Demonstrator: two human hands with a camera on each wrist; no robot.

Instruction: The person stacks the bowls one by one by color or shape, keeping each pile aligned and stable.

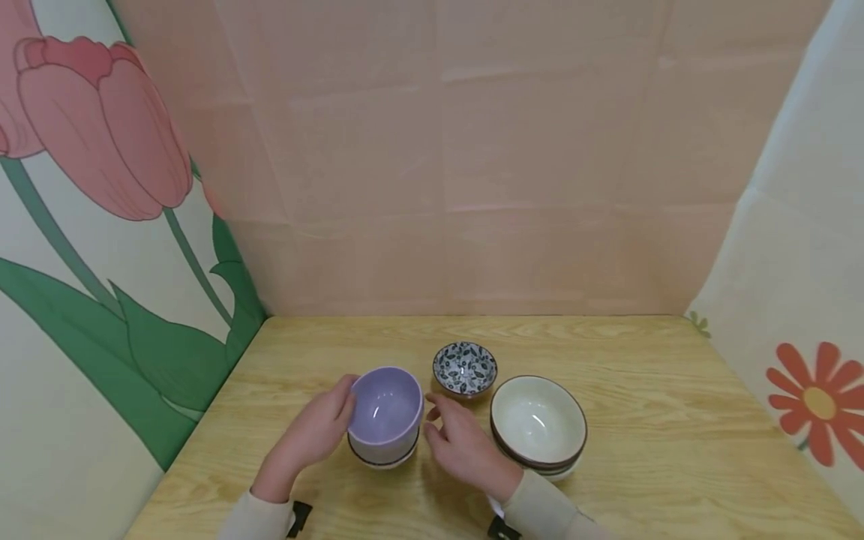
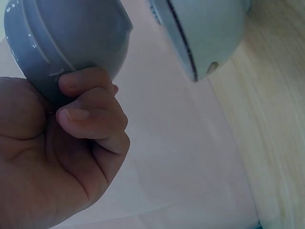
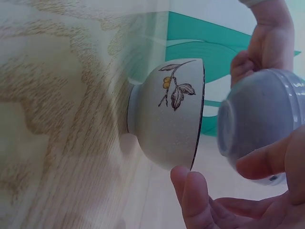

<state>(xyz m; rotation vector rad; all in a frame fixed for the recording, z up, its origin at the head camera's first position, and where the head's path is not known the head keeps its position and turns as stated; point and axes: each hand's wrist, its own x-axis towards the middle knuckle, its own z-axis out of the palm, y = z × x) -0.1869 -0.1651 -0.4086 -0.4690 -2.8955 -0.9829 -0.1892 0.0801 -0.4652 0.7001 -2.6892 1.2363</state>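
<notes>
My left hand [image 1: 316,429] grips a purple bowl [image 1: 387,409] by its left side, thumb near the rim. The bowl is held above a white bowl [image 3: 164,119] with a dark rim and a leaf-and-berry sprig. A gap shows between the two bowls in the right wrist view. The white bowl stands upright on the table. To the right, my right hand [image 1: 467,444] has loosely bent, spread fingers. Its fingertips [image 3: 195,188] are right at the white bowl's rim, and its thumb overlaps the purple bowl in the right wrist view.
Behind my right hand sits a small bowl with a dark leaf pattern [image 1: 464,369]. A stack of cream bowls with brown rims [image 1: 538,420] stands to the right, close to my right wrist. The wooden table [image 1: 675,420] meets a pink backdrop [image 1: 472,187] at its far edge.
</notes>
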